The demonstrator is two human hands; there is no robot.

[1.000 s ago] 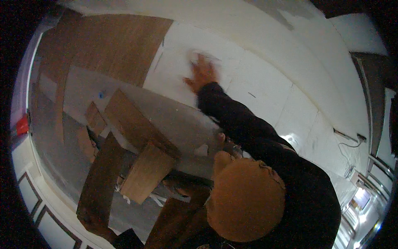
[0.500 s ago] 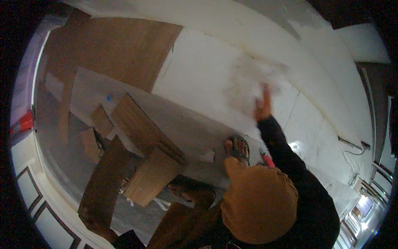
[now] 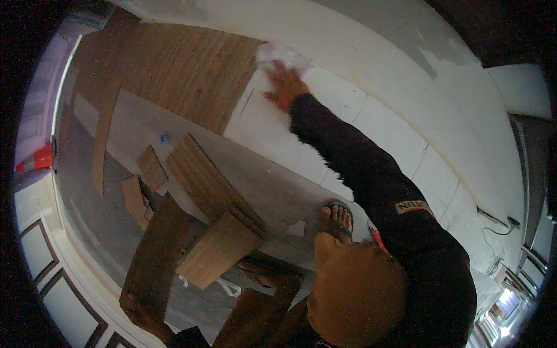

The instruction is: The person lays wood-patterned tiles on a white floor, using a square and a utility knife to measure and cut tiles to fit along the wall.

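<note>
Firstly, markings: one pale patch (image 3: 413, 207) with lettering, on your dark right sleeve (image 3: 371, 156).

Edges and room: laid wood-grain flooring (image 3: 174, 69), ending in a straight edge against white underlay sheets (image 3: 264, 130). Underlay extends rightward along the foot of the pale wall (image 3: 325, 35), your sleeve across it. A grey strip of floor (image 3: 272, 180) separates its near edge from the loose planks (image 3: 203, 180).

Right hand (image 3: 284, 84): yours, fingers spread, over a blurred white wad (image 3: 281, 53), material uncertain, at the underlay's corner beside the laid flooring and wall; firmness of contact cannot be told.

Left hand (image 3: 139, 308): yours, closed on the lower end of a dark brown plank (image 3: 154, 249), left of a lighter short plank (image 3: 220, 249).

Also: your sandalled right foot (image 3: 339, 219), near the underlay's edge; one red object (image 3: 377, 236), partly hidden by your sleeve.
</note>
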